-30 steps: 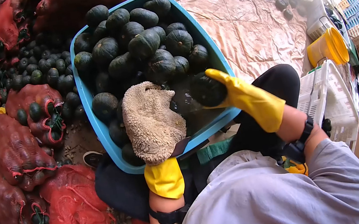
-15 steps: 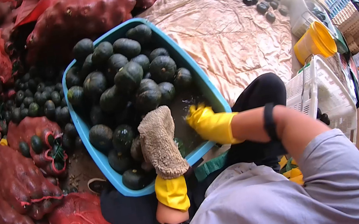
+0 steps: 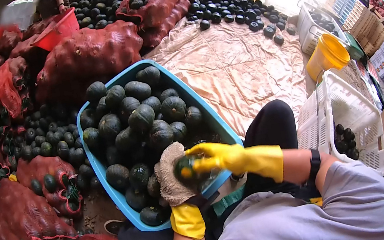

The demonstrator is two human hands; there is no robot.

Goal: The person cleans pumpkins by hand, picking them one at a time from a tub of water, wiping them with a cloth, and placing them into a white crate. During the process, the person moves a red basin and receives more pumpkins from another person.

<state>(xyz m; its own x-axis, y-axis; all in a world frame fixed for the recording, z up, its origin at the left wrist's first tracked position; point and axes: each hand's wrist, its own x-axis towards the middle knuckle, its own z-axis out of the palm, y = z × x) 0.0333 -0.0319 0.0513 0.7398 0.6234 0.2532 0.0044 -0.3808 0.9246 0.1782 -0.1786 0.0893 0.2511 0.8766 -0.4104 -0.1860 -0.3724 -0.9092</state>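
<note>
A blue tub (image 3: pixel 232 136) in front of me is heaped with dark green squashes (image 3: pixel 141 118), with water in its near right part. Over the tub's near side, one squash (image 3: pixel 185 170) is between my two hands. My left hand (image 3: pixel 171 175) wears a beige cloth mitt over a yellow glove and cups the squash from the left. In a yellow rubber glove, my right hand (image 3: pixel 211 157) grips the same squash from the right, fingers bent over it.
Red mesh sacks (image 3: pixel 88 56) and loose squashes surround the tub's left and far sides. A pale sheet (image 3: pixel 240 70) lies beyond it, with more squashes at its far edge. Rightward are a yellow bucket (image 3: pixel 327 56), a white crate (image 3: pixel 357 121) and cartons. Another person's hand (image 3: pixel 62 8) shows at top left.
My right hand has risen from the tub's water and come leftward to my left hand, and a squash now shows between them. The view has tilted up, showing more of the far area.
</note>
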